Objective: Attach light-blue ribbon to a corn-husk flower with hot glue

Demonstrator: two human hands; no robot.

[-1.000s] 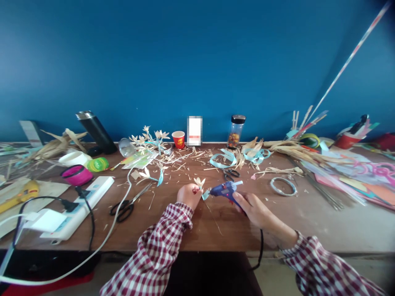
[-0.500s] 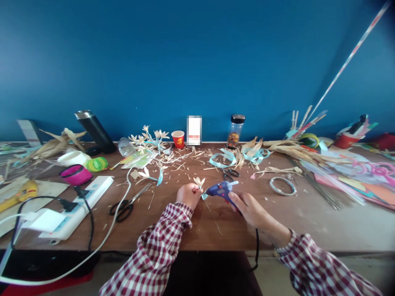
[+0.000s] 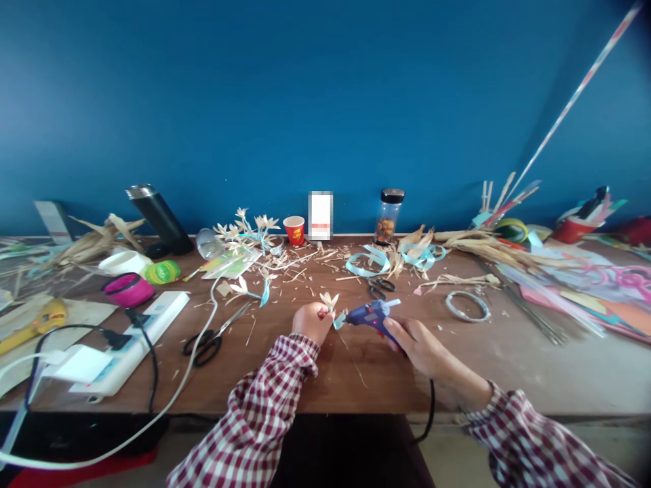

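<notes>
My left hand [image 3: 311,322] pinches a small cream husk flower [image 3: 329,299] above the table's middle. A short light-blue ribbon [image 3: 340,321] hangs from the flower's stem, its free end pointing right. My right hand [image 3: 414,342] is wrapped round a blue hot glue gun [image 3: 367,316], with a pale glue stick poking out of its back. The gun's nozzle points left and sits just right of the ribbon, seemingly a little apart from it. Behind my left hand, another flower with a blue ribbon [image 3: 265,290] lies on the table. A cluster of finished-looking husk flowers [image 3: 244,230] stands further back.
Black-handled scissors [image 3: 206,347] lie left, beside a white power strip [image 3: 135,346] and its cable. Smaller scissors [image 3: 381,288] lie behind the glue gun. A wire ring [image 3: 466,307] rests right. A red paper cup [image 3: 294,231] and a jar [image 3: 390,217] stand at the wall.
My right hand has drawn the glue gun slightly right, and its nozzle has moved off from the ribbon. My left hand stays almost in place with the flower.
</notes>
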